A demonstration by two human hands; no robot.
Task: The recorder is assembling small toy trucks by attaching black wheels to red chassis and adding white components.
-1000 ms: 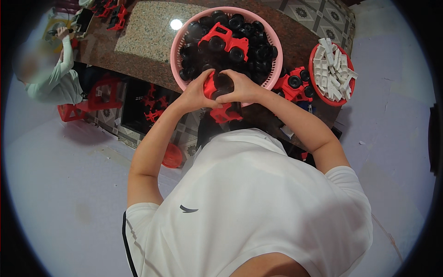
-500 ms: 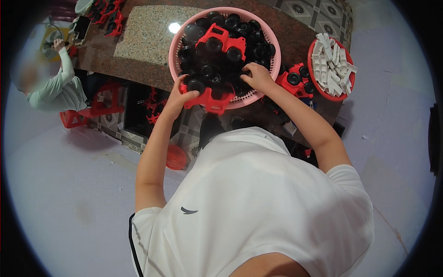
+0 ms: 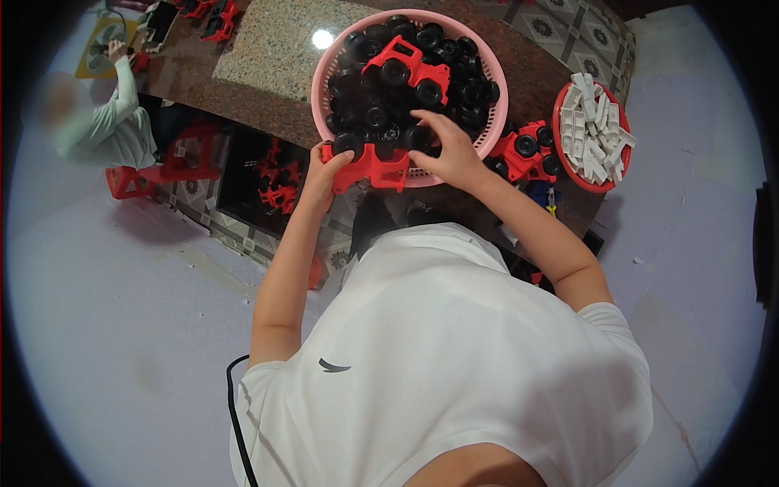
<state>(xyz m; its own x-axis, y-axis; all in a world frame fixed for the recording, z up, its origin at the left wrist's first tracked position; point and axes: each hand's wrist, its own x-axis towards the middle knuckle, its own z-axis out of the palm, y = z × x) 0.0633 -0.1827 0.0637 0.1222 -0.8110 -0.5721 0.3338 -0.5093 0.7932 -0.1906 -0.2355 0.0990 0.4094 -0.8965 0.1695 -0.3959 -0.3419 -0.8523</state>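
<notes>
My left hand point(image 3: 321, 177) grips the left end of a red plastic toy truck body point(image 3: 367, 169), thumb over its near side, at the near rim of a pink basket point(image 3: 500, 73). A black wheel sits at that end of the body. At the other end, my right hand point(image 3: 454, 156) holds a black toy wheel point(image 3: 417, 138) between thumb and fingers, up against the body. Loose black wheels point(image 3: 475, 93) fill the basket. On top of them lies another red toy truck body point(image 3: 430, 73) with two wheels showing on its near side.
Right of the basket, a red toy truck point(image 3: 529, 152) with black wheels lies on the stone table point(image 3: 268, 122). Beside it stands a red basket point(image 3: 560, 138) of white plastic parts point(image 3: 596, 130). At the far left a person point(image 3: 105, 122) sits near a fan. A black crate point(image 3: 243, 183) holds more red parts.
My right hand has come from over the loose wheels toward me, to the right end of the truck body, with a wheel in its fingers. The held truck body has levelled out.
</notes>
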